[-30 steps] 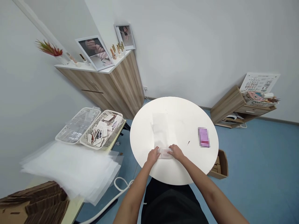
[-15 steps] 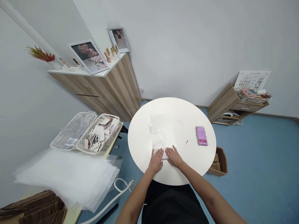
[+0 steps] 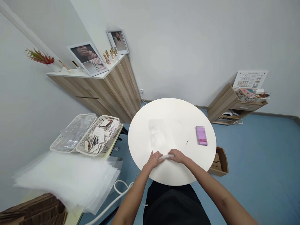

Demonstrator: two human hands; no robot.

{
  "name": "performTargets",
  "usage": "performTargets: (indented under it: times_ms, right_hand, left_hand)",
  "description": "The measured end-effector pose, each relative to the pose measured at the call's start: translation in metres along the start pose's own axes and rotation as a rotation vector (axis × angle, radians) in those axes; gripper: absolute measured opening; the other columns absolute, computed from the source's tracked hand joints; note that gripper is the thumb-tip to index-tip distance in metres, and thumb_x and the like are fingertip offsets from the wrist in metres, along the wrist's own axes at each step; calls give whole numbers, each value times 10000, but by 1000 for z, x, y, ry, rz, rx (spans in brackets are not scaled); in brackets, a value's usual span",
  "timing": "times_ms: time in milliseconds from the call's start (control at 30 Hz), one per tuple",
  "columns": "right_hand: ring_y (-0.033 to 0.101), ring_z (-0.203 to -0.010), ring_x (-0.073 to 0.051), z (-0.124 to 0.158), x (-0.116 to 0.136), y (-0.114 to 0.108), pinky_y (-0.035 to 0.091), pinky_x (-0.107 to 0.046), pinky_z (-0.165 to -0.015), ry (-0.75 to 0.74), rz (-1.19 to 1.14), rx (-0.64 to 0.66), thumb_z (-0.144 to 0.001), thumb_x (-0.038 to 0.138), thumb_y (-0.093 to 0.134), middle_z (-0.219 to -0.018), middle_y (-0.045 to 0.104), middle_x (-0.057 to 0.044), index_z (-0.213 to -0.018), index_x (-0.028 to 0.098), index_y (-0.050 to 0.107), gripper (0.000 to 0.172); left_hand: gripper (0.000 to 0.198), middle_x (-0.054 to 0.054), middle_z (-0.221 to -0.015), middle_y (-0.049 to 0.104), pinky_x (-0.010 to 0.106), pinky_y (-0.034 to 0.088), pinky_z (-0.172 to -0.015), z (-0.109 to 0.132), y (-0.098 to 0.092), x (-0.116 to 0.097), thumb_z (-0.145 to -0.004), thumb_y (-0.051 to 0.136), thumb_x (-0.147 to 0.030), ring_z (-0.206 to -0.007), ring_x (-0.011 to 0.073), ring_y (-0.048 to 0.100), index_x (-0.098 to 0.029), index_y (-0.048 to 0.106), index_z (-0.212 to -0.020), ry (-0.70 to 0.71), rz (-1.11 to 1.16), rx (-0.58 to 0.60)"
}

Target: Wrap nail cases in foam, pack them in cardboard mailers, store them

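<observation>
Two ends of one pale bundle (image 3: 166, 157), gripped by the left hand (image 3: 155, 159) and right hand (image 3: 177, 156).
Fingers curl around each end, probably to hold it even; its middle shows between them. Just beyond the fingertips, a thin sheet (image 3: 160, 136) lies on the table (image 3: 187, 112), presumably for flat support. Well right of the right fingers, a purple box (image 3: 202, 135) seems set clear.

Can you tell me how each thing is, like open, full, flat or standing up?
Left hand: gripping
Right hand: gripping
Translucent bundle: held at both ends
Translucent sheet: spread out beyond the hands
Purple pack: lying flat, details blurred
White basket: open, full of cards
Cardboard box: open, brown pieces inside
Sheet stack: loose, uneven
Larger picture frame: standing, leaning back
</observation>
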State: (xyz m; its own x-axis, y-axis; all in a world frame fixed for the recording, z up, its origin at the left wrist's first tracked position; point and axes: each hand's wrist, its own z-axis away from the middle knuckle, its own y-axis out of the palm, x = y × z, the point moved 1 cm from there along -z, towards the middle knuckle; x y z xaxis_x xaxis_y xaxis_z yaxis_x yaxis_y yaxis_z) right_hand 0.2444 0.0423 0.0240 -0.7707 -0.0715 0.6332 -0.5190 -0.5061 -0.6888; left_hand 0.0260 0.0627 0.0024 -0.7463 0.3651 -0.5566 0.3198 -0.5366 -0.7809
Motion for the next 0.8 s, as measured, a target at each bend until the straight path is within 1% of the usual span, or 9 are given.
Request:
performTargets:
  times_ms: [100, 200, 267, 333, 433, 500, 600, 667, 800]
  right_hand:
    - [643, -879, -196, -10, 2, -7, 430, -269, -738, 75, 10, -33, -904, 341, 518, -945, 710, -21, -1056, 259, 680, 237]
    - [634, -897, -203, -23, 2, -6, 425, -277, -751, 134, 77, -98, -929, 338, 496, -958, 707, -37, -1104, 243, 654, 255]
    - [612, -971, -213, -32, 1, -1, 432, -289, -802, 138, 140, -164, -934, 322, 495, -1033, 684, -63, -1113, 218, 646, 257]
    - [584, -1019, -225, -40, 2, 4, 439, -299, -834, 145, 214, -211, -927, 297, 510, -1081, 653, -82, -1093, 208, 648, 233]
    - [567, -1018, -248, -45, 4, 9, 457, -336, -844, 166, 315, -230, -897, 268, 555, -1094, 627, -101, -1059, 207, 648, 196]
    - [544, -1078, -266, -43, 7, 11, 426, -404, -946, 116, 384, -276, -887, 238, 558, -1148, 614, -113, -1086, 200, 632, 215]
    - [467, -1231, -280, -33, 9, 15, 215, -532, -1130, -76, 457, -311, -897, 232, 529, -1242, 601, -111, -1169, 205, 598, 282]
    - [432, -1285, -287, -24, 7, 21, 108, -571, -1159, -167, 459, -273, -894, 303, 539, -1312, 578, -119, -1247, 203, 562, 368]
    - [414, -1315, -312, -11, 0, 37, 106, -575, -1161, -184, 471, -216, -841, 321, 579, -1428, 481, -177, -1367, 130, 469, 570]
  left_hand:
    - [277, 22, -961, 718, 430, 368, -1015, -13, -9, 2, -928, 481, -445, -925, 227, 657, -254, 674, -981, -54, -12, -32]
    - [279, 37, -879, 715, 352, 451, -850, -24, -10, 4, -934, 468, -435, -847, 230, 662, -231, 646, -1004, -101, -41, -71]
    - [276, 52, -900, 706, 338, 465, -809, -28, -8, 4, -938, 461, -413, -872, 236, 657, -220, 619, -1055, -132, -65, -104]
    - [285, 85, -1022, 685, 365, 464, -858, -29, -4, 4, -936, 460, -374, -983, 252, 631, -209, 584, -1133, -154, -94, -147]
    - [351, 132, -1244, 598, 471, 395, -1012, -28, 0, 2, -908, 478, -281, -1170, 285, 544, -196, 523, -1245, -108, -214, -280]
    - [402, 128, -1348, 544, 545, 285, -1105, -25, 4, 1, -888, 467, -211, -1280, 292, 466, -205, 497, -1289, 2, -318, -348]
    - [499, 101, -1413, 514, 606, 115, -1160, -20, 11, 1, -872, 416, -143, -1374, 269, 374, -221, 440, -1364, 162, -365, -301]
    - [566, 116, -1446, 482, 621, 49, -1163, -14, 16, 2, -866, 421, -170, -1385, 267, 364, -202, 367, -1429, 188, -342, -251]
    - [721, 169, -1523, 358, 618, 20, -1164, -4, 25, 3, -841, 496, -307, -1404, 295, 333, -144, 235, -1493, 214, -340, -192]
